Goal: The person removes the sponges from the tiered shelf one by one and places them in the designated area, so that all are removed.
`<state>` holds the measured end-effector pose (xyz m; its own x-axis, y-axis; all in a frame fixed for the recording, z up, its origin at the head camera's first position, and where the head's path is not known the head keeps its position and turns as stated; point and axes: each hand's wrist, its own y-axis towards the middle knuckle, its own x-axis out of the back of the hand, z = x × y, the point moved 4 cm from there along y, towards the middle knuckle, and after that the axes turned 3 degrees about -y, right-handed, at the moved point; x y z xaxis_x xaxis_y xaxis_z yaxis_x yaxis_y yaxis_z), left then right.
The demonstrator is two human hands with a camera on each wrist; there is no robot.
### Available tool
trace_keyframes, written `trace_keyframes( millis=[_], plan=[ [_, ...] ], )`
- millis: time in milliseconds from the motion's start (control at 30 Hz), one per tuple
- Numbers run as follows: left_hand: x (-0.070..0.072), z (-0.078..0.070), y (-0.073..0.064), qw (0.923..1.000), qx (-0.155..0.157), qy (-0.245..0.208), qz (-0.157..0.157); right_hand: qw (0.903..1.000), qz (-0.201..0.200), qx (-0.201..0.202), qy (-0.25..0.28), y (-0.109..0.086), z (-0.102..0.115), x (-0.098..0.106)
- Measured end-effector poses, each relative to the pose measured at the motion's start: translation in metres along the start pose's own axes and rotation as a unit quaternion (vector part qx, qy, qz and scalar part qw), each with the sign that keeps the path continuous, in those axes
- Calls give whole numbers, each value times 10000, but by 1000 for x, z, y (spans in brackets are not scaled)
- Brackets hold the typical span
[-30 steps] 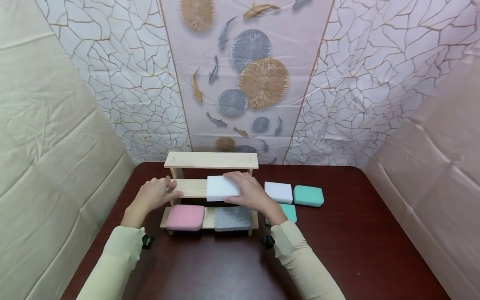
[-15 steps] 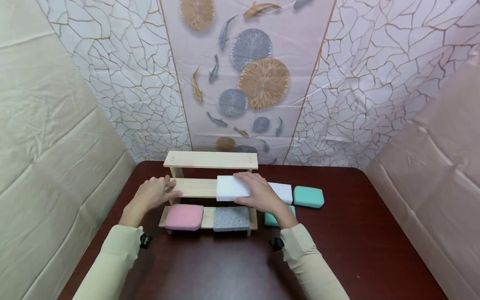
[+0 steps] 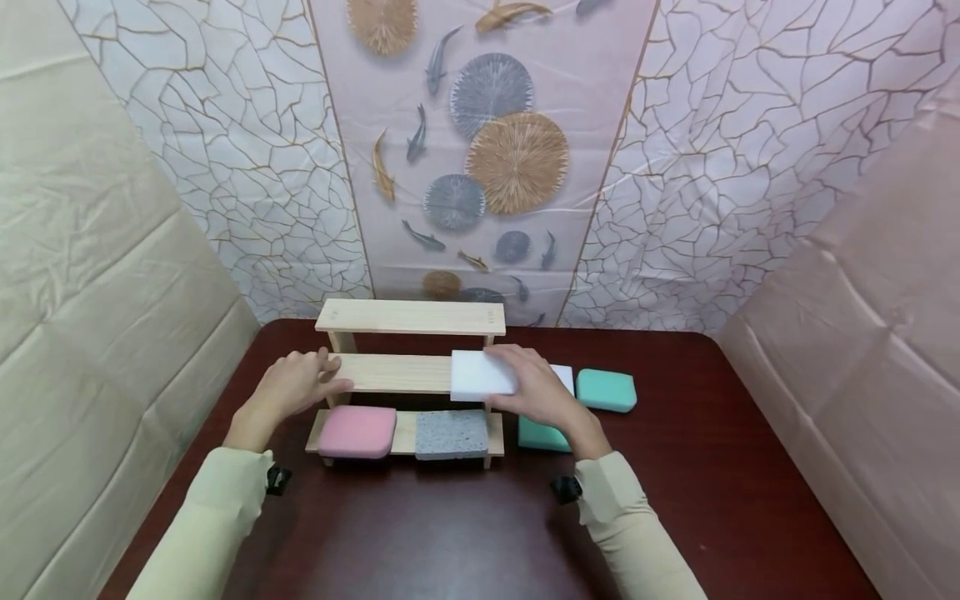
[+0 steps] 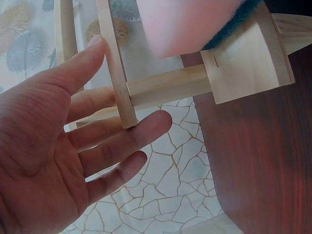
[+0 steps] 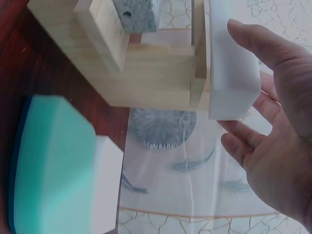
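Head view shows me the right hand (image 3: 536, 390), fingers half-spread, gripping a white block (image 3: 480, 375) at the right end of the middle shelf (image 3: 397, 373), the left hand (image 3: 291, 385) clasping its left end, pink sponge (image 3: 357, 432) and grey sponge (image 3: 452, 434) on the bottom shelf (image 3: 405, 433).

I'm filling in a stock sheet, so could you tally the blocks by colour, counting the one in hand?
White: 2 (held block, partly hidden block)
Green: 2 (rear block, nearer block)
Pink block: 1
Speckled grey block: 1
Total: 6
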<state>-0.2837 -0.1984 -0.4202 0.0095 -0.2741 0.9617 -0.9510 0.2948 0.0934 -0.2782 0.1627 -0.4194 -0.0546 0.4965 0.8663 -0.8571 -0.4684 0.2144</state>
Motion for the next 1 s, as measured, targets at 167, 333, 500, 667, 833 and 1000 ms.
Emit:
trace_keyframes(
  millis=[167, 333, 500, 667, 833, 1000],
  plan=[
    [3, 0, 1, 10000, -20, -39, -38, 9998, -107, -55, -126, -7, -8, 9],
    [2, 0, 2, 10000, 64, -42, 39, 9996, -105, -88, -246, -17, -19, 14],
    [0, 0, 3, 10000, 23, -78, 24, 9995, -141, -119, -260, -28, -30, 21],
    [0, -2, 3, 9999, 85, -56, 40, 9994, -139, -171, -249, -38, -37, 27],
    [0, -3, 2, 9998, 132, -81, 105, 9991, -121, -335, -245, -48, -45, 29],
    [0, -2, 0, 9997, 160, -67, 146, 9986, -141, -479, -194, -58, -55, 28]
  ],
)
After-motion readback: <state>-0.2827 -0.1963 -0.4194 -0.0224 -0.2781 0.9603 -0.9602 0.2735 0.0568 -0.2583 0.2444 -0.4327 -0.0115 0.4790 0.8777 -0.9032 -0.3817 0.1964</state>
